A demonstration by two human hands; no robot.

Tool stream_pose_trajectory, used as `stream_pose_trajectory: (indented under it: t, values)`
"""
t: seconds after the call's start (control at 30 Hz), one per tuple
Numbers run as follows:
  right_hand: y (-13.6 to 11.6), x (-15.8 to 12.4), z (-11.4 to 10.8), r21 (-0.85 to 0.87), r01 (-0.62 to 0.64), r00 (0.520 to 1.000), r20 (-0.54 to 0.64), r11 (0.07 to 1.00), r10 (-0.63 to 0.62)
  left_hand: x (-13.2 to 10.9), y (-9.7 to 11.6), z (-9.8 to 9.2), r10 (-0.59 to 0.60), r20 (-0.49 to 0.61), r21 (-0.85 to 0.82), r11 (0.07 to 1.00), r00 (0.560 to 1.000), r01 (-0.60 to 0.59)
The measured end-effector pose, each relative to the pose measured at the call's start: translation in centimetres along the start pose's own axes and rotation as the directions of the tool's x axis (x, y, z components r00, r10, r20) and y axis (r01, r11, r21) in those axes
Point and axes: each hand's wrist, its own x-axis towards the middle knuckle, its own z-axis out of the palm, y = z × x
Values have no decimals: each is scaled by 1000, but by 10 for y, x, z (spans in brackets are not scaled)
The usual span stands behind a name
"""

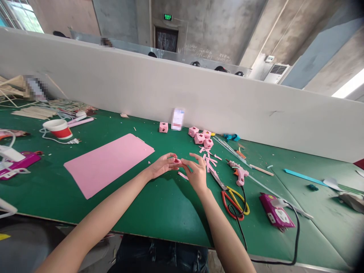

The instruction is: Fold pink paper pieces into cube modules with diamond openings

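Observation:
Between my two hands, above the green table, is a small pink paper piece (177,161) with a red inside; the fingers partly cover it. My left hand (160,167) grips it from the left, thumb and fingers closed about it. From the right, the thumb and index finger of my right hand (196,170) pinch its edge, while another finger stands raised. A loose pink paper strip (182,175) lies just under the hands. Several folded pink paper shapes with diamond-shaped openings (199,138) sit beyond my right hand, and one more pink paper cube (163,127) stands apart.
A pink sheet (109,163) lies left. Scissors (231,197), a pink glue gun (240,174) and a purple power strip (275,212) with a black cord lie right. Paper scraps (209,163) are nearby. A paper cup (58,129) stands far left. A white partition (127,83) borders the table's back.

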Motion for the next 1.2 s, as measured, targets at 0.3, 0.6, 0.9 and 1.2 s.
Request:
stream_pose_trajectory:
  t: [0.3, 0.6, 0.9, 1.2]
  values:
    - [-1, 1, -8, 126, -63, 991, 129, 990, 47, 2, 1, -1, 80, -30, -42, 996, 996, -81]
    - [-3, 2, 4, 327, -402, 916, 161, 855, 369, -1, 3, 1, 47, -39, -42, 998, 998, -48]
    - [-1, 3, 14, 582, -625, 763, 317, 520, 564, -5, -1, 8, -24, 45, -10, 1000, 999, 25]
    - [0, 6, 7, 641, -645, 729, 354, 416, 585, -2, -2, 4, -13, 43, 11, 1000, 999, 13]
